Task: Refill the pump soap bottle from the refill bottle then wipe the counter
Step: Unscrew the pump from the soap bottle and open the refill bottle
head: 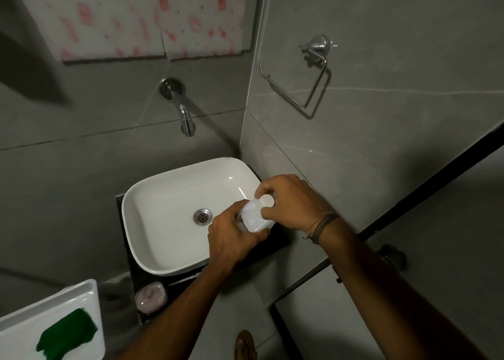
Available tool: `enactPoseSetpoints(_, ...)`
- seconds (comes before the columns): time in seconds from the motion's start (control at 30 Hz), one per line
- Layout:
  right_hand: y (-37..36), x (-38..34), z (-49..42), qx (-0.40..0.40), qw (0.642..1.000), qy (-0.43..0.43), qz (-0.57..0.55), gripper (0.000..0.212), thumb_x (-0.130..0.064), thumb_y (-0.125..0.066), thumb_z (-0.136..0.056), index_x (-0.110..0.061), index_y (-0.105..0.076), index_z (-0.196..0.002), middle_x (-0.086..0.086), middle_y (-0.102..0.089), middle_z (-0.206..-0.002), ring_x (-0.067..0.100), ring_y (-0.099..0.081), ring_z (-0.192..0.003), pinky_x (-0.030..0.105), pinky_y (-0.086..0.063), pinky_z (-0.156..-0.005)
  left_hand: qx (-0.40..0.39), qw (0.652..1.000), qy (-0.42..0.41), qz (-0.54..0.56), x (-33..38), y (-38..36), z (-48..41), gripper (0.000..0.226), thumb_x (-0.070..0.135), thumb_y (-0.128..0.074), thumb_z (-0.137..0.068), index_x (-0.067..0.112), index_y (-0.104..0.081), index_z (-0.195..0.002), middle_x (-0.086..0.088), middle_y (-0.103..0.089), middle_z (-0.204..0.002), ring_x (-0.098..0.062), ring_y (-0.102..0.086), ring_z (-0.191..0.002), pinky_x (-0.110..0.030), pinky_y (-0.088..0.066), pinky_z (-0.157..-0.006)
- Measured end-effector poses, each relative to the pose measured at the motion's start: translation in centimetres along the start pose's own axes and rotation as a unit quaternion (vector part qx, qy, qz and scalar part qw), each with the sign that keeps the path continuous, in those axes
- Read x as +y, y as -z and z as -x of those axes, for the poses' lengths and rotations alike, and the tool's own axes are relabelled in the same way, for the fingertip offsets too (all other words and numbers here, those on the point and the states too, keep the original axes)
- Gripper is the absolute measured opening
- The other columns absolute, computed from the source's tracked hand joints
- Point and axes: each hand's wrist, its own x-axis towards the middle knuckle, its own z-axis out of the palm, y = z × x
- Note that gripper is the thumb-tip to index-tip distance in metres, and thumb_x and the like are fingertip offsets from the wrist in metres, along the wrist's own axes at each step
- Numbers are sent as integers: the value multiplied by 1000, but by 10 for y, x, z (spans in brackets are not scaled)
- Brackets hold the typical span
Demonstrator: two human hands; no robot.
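Sitting at the right rim of the white basin [174, 196], a white plastic bottle [255, 218] is held over the dark bench [278, 241]. The left hand [231, 239] wraps closed around its body, while the right hand [289, 198] pinches its round white cap [267, 200]. A pinkish pump soap bottle [150, 297] stands well apart at the bench's front corner. A green cloth [66, 335] lies on a white tray [90, 291] at lower left.

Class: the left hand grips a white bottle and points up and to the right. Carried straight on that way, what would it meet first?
Probably the right hand, whose fingers close on the cap of the white bottle that the left hand grips.
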Motion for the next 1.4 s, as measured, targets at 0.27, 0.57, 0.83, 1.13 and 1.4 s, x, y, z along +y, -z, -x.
enactPoseSetpoints(0.27,-43,52,13,225,922,-138,-283,44,-16,-88,-68,-37,-64,-98,-19,-70,-86,-3,-70,-76,12,-57,-57,1,999,-34,-11,-7,3,0,68,59,-93,-55,77,-55,-108,57,-59,-110,27,-57,-106,-5,-47,-78)
enactPoseSetpoints(0.57,-186,122,19,130,887,-310,-316,16,-5,-74,-79,-21,-72,-78,-1,-69,-74,23,-69,-77,33,-55,-70,-13,1000,-15,19,-42,3,25,68,42,-100,-60,44,-72,-122,21,-77,-120,-3,-73,-113,-25,-66,-82)
enactPoseSetpoints(0.83,-228,126,-12,48,879,-337,-333,18,-1,-68,-90,-18,-72,-86,-7,-68,-86,22,-65,-93,20,-57,-76,16,1000,18,-1,-56,9,41,71,38,-102,-57,41,-72,-122,15,-79,-119,-8,-76,-107,-13,-60,-78)
enactPoseSetpoints(1.13,-272,110,-8,-50,906,-306,-288,27,-17,-76,-85,-16,-76,-113,5,-74,-117,27,-68,-110,23,-48,-86,52,998,44,5,-68,12,54,67,34,-100,-59,35,-74,-121,6,-79,-115,-19,-77,-100,-49,-68,-77)
enactPoseSetpoints(1.4,-281,107,-9,-45,914,-278,-292,17,-19,-73,-89,-17,-77,-106,5,-75,-115,27,-68,-107,28,-52,-88,71,996,47,3,-69,18,59,68,27,-101,-59,33,-74,-121,5,-80,-116,-22,-77,-106,-53,-66,-85)
